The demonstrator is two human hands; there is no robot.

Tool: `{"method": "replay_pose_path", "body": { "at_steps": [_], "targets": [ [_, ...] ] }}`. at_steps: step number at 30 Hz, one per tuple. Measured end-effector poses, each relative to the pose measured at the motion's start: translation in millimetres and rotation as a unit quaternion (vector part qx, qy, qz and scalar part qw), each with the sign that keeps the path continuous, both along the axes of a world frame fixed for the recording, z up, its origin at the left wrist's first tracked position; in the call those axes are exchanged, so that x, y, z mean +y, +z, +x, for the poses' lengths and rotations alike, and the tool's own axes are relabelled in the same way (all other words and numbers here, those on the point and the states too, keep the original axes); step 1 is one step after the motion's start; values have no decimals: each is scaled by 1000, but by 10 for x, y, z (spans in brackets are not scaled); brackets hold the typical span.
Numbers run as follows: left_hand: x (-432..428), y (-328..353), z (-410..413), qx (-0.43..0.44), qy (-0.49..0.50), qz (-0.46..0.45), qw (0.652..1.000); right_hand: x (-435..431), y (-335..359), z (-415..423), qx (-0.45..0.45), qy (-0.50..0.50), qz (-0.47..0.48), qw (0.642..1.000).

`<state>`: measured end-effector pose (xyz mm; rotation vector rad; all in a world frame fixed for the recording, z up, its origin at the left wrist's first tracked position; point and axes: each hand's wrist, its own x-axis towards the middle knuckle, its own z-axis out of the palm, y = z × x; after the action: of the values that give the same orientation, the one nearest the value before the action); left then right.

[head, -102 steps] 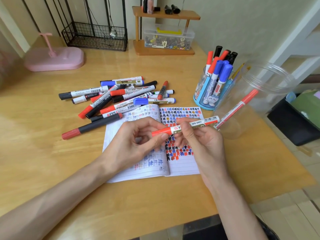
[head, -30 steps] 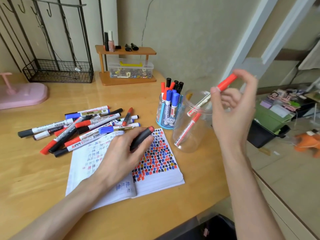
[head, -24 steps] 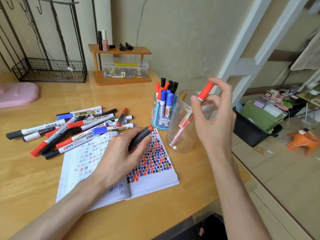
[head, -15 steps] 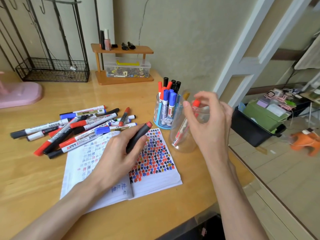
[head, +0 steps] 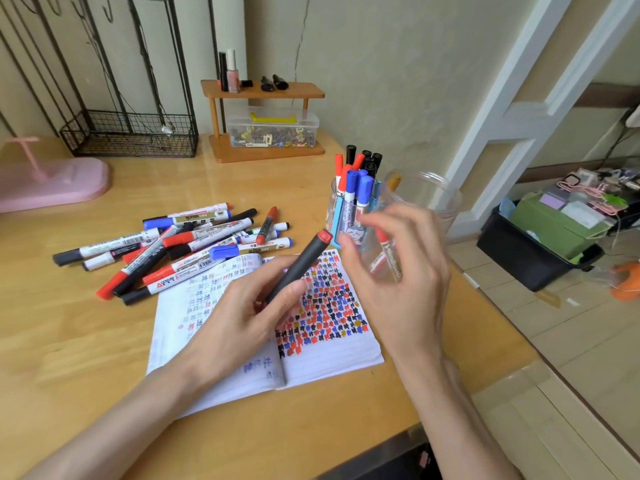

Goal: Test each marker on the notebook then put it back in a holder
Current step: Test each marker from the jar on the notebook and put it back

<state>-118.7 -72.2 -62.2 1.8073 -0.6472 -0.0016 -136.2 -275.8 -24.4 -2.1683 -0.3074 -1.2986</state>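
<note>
one head-worn camera looks forward and down from close above the notebook [head: 329,358] on the desk [head: 86,341].

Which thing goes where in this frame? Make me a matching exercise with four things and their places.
Things:
1. black marker
2. red-capped marker
3. blue-capped markers
4. loose marker pile

Places:
A. in the clear jar
B. on the table beside the notebook
C. held in the left hand
D. upright in the blue holder

Pairs: 1-C, 2-A, 3-D, 4-B.
</note>
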Motion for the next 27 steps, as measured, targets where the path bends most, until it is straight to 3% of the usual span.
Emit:
{"method": "replay_pose_path", "body": {
  "at_steps": [2,5,11,19,24,27],
  "targets": [
    [68,-14,-8,-10,8,10,1000,183,-155,-56,112,98,102,984],
    [127,-66,-31,-28,9,55,998,390,-362,-80,285,211,243,903],
    [204,-173,-31,-35,35,106,993,331,-462,-49,280,242,399,839],
    [225,-208,-20,-155,39,210,965,378,-517,-110,340,245,377,826],
    [204,-134,-13,-122,-4,187,975,374,-537,-143,324,254,379,828],
    [300,-122,26,-54,-24,160,985,271,-483,-135,318,217,415,824]
  ]
}}
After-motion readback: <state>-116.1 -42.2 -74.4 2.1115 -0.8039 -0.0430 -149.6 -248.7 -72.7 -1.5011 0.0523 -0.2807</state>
